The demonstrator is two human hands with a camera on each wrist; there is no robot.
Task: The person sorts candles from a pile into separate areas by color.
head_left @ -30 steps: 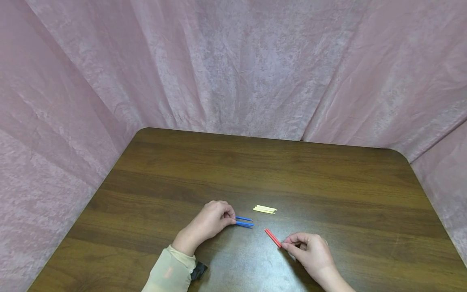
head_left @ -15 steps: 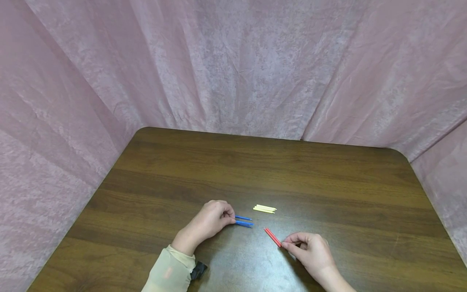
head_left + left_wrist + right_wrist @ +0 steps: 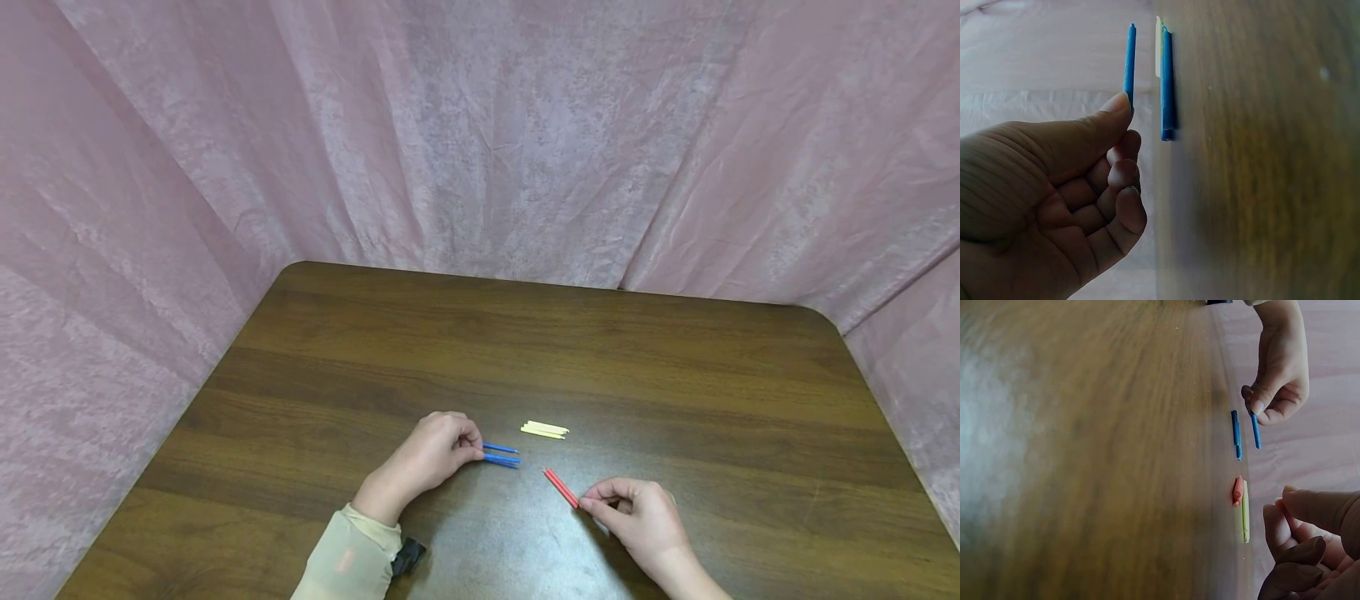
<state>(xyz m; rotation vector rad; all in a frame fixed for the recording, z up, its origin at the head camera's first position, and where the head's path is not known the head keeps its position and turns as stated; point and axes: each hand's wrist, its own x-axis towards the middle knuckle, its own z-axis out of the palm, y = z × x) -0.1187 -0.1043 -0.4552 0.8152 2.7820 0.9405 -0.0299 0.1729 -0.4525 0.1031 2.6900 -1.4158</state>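
Note:
Thumb and fingertips of my left hand [image 3: 435, 454] pinch a thin blue candle [image 3: 1129, 65] by its end, raised just off the table. Below it lie other blue candles [image 3: 1166, 87], side by side. On the right, my right hand [image 3: 641, 517] has thumb and forefinger together at the near end of the red candles [image 3: 561, 489]; it seems to pinch one, though its fingertips hide the grip in the right wrist view. Red candles [image 3: 1237, 490] also lie on the table there. Behind both hands lies a small group of yellow candles [image 3: 545, 430].
The brown wooden table [image 3: 360, 350] has rounded far corners. Pink curtains [image 3: 480, 142] hang behind it and along both sides. A black device [image 3: 408, 557] sits at the left sleeve [image 3: 348, 554].

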